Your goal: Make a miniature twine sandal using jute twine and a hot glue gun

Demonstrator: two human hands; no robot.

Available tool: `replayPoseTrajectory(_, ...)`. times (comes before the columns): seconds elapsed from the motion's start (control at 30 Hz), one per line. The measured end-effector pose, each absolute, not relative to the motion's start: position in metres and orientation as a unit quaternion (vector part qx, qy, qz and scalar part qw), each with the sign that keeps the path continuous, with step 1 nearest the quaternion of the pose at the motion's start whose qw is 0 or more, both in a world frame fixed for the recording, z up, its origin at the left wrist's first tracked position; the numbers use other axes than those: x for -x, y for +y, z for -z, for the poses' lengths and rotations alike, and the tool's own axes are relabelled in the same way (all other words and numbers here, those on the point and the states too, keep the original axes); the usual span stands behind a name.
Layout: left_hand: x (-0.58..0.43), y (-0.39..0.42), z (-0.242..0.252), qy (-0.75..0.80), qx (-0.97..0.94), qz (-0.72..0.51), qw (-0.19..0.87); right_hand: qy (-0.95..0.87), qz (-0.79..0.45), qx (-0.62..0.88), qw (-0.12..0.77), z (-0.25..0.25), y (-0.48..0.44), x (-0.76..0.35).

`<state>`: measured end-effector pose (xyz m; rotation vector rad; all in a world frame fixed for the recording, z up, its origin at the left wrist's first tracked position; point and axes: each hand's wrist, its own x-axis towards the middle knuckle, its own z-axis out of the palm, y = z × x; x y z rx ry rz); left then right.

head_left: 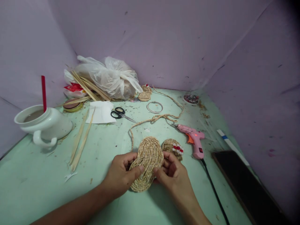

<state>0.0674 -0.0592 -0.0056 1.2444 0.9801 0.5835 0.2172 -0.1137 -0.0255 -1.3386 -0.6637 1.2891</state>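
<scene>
A coiled, braided straw sole, shaped like a small slipper, is held up off the table between both hands. My left hand grips its left edge, thumb on the face and fingers behind. On the opposite edge, my right hand pinches it the same way. Just behind my right hand lies a woven straw slipper with red and white beads on its strap. A long braided straw cord winds across the table, one end running down behind my left hand.
To the right lie a pink glue gun with a lit red light and a dark phone-like slab. Black-handled scissors, white paper, straw strips and a white pot are left. Behind sits a plastic bag.
</scene>
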Motion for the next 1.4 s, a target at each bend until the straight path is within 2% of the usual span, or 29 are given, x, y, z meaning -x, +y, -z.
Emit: replayPoseTrajectory(1.4, -0.069, -0.060, 0.009, 0.444, -0.555, -0.241, 0.660, -0.271, -0.547, 0.565, 0.555, 0.018, -0.111, -0.213)
